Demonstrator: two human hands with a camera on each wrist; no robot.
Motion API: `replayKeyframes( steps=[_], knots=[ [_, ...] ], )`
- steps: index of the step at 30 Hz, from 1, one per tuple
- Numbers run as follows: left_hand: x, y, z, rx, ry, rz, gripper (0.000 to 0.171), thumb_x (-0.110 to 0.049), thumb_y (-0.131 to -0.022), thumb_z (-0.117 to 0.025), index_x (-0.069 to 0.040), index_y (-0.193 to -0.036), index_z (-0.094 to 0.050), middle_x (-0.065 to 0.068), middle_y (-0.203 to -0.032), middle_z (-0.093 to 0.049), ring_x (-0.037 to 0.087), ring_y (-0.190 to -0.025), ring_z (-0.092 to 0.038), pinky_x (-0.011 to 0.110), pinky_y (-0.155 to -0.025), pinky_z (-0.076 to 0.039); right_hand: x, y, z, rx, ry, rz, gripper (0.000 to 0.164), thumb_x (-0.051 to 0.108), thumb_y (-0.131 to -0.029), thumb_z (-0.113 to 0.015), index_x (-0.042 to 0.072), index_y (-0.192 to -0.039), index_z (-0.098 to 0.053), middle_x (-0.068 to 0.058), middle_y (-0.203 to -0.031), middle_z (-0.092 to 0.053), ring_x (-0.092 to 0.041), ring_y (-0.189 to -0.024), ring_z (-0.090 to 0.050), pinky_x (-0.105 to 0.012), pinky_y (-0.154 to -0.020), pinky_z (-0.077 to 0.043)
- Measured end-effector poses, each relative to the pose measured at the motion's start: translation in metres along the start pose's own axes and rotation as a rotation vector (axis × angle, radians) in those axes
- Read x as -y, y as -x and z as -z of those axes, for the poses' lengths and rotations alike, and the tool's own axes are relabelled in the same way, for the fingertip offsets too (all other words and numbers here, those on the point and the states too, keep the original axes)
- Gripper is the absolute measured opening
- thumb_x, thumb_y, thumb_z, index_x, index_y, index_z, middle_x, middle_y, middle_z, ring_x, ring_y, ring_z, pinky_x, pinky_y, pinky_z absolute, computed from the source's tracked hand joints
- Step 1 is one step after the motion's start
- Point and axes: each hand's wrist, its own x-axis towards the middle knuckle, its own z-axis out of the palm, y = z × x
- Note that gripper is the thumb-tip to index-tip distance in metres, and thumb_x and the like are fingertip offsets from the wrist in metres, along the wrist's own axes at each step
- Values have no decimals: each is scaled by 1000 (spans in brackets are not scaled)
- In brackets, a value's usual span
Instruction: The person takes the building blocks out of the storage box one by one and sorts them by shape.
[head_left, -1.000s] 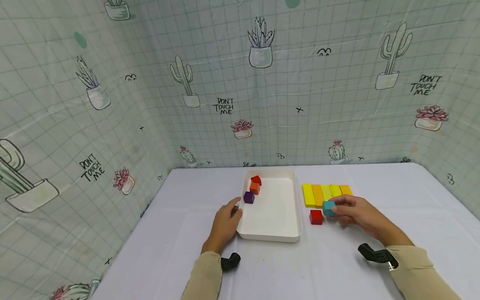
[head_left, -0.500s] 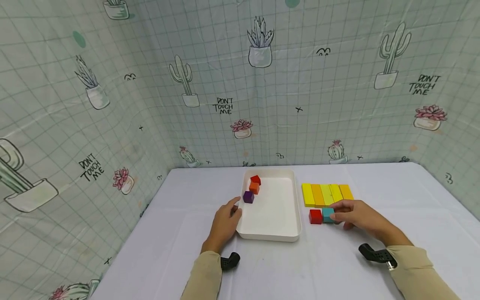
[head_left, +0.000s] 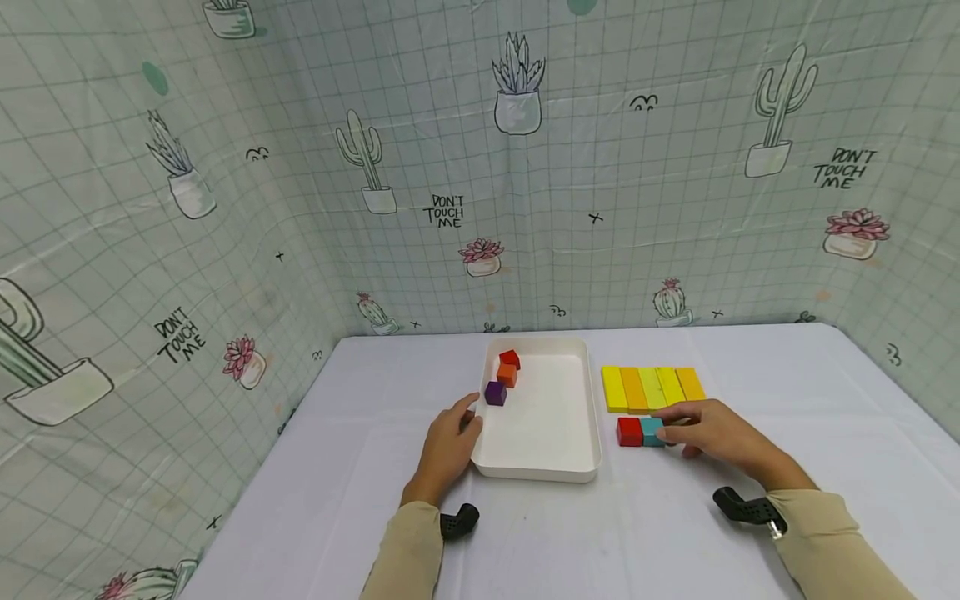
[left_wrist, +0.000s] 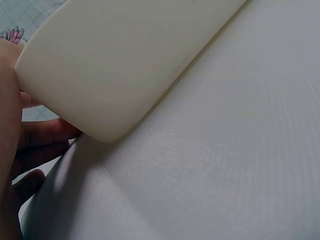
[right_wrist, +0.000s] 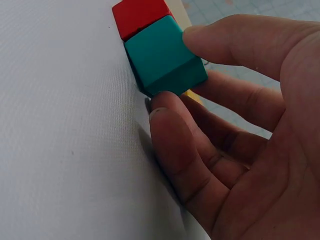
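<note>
My right hand pinches a teal cube between thumb and fingertips, on the white cloth. In the right wrist view, the teal cube sits flush beside a red cube, their sides meeting. The left hand rests with loosely bent fingers against the left side of a white tray. Seen from the left wrist, fingers lie along the tray's outer wall. Inside the tray, along its left side, are a purple cube, an orange cube and a red block.
Behind the red and teal cubes, several yellow and orange-yellow flat blocks lie side by side in a row. A white cloth covers the table. Grid-patterned fabric printed with cacti hangs at the back and sides.
The right hand has lowered the teal cube slightly toward the near side, then slid it left against the red cube. The left hand and tray have stayed in place.
</note>
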Motion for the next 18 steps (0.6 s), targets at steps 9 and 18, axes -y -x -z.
replayKeyframes(
  steps=[9, 18],
  knots=[
    [2, -1, -1, -4, -5, 9, 44, -22, -99, -56, -17, -143, -57, 7, -111, -66, 24, -101, -59, 49, -98, -47, 6, 1, 0, -13, 25, 20, 56, 37, -92, -70, 0, -133, -62, -13, -116, -67, -23, -76, -58, -37, -71, -47],
    [1, -1, 0, 11, -7, 17, 44, -23, -100, -56, -17, -144, -56, 7, -112, -66, 24, -100, -58, 49, -97, -47, 6, 1, -1, -28, 12, 34, 54, 37, -94, -69, 0, -133, -61, -11, -109, -68, -23, -77, -58, -36, -69, -49]
  ],
)
